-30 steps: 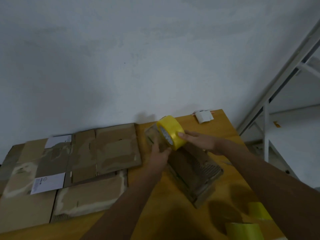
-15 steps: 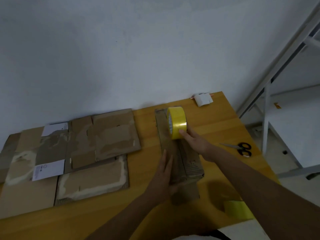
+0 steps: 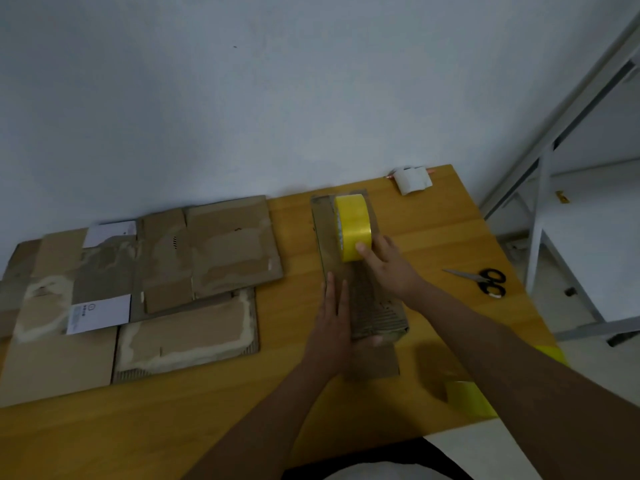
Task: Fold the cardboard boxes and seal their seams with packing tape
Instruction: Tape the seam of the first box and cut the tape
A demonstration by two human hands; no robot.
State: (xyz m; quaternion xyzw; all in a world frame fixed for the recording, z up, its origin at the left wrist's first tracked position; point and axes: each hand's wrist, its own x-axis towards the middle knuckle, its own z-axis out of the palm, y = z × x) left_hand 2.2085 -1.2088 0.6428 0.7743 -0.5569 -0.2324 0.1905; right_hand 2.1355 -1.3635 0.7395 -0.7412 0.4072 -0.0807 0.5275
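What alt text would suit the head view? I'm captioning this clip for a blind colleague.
On a wooden table, a person's right hand holds a yellow packing tape roll on a narrow folded cardboard box, while the left hand presses flat on the box. Flattened cardboard boxes lie to the left and black-handled scissors to the right.

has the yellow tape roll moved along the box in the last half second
No. The tape roll sits at the far end of the box, as before; the right hand holds it.
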